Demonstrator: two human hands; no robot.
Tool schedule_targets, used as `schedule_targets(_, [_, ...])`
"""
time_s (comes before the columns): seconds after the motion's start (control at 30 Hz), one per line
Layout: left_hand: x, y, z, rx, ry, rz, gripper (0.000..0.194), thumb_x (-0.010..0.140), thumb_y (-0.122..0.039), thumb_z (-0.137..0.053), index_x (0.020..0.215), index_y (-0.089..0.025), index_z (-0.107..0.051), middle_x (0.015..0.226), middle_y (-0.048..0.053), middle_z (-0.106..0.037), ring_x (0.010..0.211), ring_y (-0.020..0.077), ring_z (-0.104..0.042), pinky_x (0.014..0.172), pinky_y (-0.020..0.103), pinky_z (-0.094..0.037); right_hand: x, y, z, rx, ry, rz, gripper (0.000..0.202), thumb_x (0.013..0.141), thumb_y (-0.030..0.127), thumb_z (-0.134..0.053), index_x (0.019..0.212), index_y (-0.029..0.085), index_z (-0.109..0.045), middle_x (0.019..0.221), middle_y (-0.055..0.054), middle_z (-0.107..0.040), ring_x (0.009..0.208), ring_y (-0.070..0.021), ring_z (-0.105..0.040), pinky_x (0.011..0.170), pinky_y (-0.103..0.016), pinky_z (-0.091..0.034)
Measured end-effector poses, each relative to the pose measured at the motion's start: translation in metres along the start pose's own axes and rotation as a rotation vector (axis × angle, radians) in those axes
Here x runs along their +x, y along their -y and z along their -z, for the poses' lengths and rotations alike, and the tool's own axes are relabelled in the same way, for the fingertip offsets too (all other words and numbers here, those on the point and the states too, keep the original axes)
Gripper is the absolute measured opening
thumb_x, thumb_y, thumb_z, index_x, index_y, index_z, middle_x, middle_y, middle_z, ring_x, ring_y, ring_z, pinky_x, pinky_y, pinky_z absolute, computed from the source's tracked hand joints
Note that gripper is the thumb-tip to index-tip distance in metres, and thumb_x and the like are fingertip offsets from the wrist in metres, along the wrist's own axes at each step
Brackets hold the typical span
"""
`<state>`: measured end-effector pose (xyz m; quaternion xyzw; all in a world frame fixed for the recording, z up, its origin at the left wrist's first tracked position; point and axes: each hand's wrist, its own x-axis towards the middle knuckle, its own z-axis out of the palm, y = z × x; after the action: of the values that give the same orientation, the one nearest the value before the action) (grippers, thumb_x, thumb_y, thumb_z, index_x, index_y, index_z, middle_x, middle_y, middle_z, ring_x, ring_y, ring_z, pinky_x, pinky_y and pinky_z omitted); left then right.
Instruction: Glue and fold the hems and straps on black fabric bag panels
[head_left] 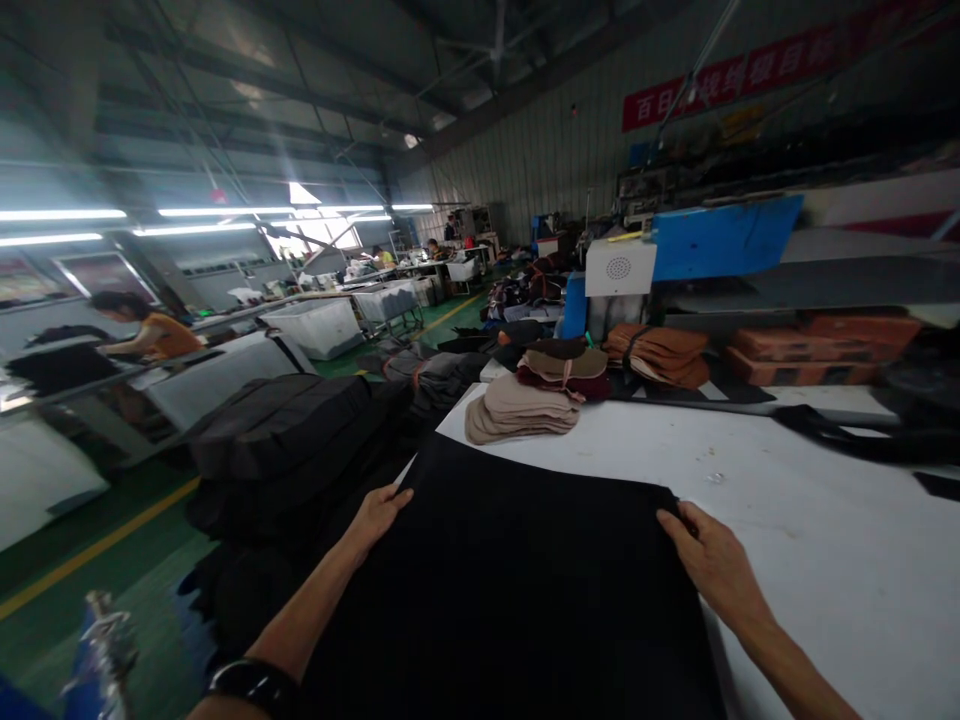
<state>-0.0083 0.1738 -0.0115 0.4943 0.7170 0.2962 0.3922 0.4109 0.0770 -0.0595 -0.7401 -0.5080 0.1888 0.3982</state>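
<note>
A large sheet of black fabric [540, 570] stretches between my two hands, partly over the white tabletop [825, 540]. At its left edge, my left hand [381, 512] pinches the cloth between thumb and fingers. The upper right corner is gripped by my right hand [701, 550], thumb on top and fingers behind. Just beyond the fabric's far edge lies a stack of beige cut pieces [517, 408]. Maroon and brown cut pieces [566, 370] are bundled behind that stack. The near end of the sheet runs out of view at the bottom.
Piled dark fabric [277, 430] stands left of the table. Tan cut pieces [658, 352], orange-brown blocks [817, 345] and a black strap [832, 430] lie on the table's far side. A blue-and-white machine [720, 240] rises behind. A co-worker [154, 330] leans over a bench at left.
</note>
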Motion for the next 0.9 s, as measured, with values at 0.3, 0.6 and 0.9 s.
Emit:
schedule_targets(0.3, [0.01,-0.007,-0.012,0.338,-0.07,-0.026,0.024,0.087,-0.035,-0.055,0.093,-0.012,-0.059,0.086,0.002,-0.061,0.072,0.0136,-0.06,0.064,0.029,-0.051,0.01,-0.008,-0.008,-0.108,-0.023,0.06,0.025,0.072,0.046,-0.039,0.061,0.025,-0.043,0.06,-0.005,-0.055,0.06,-0.0238,-0.053,0.059,-0.034,-0.037])
schedule_targets(0.6, [0.02,-0.008,-0.018,0.635,-0.149,-0.04,0.023,0.081,-0.038,-0.056,0.081,-0.015,-0.061,0.071,0.001,-0.061,0.07,0.0179,-0.059,0.063,0.027,-0.043,0.007,-0.011,0.002,-0.138,-0.046,0.023,0.023,0.077,0.039,-0.048,0.083,0.019,-0.057,0.079,-0.007,-0.06,0.073,-0.0225,-0.055,0.069,-0.037,-0.042])
schedule_targets(0.9, [-0.021,0.008,-0.009,0.687,-0.156,-0.058,0.059,0.089,-0.05,-0.041,0.127,-0.004,-0.042,0.119,0.014,-0.056,0.105,0.0235,-0.055,0.085,0.032,-0.043,-0.111,-0.027,0.014,0.118,-0.084,-0.022,0.049,0.088,0.047,-0.04,0.127,0.017,-0.044,0.125,-0.016,-0.05,0.111,-0.0239,-0.052,0.089,-0.042,-0.047])
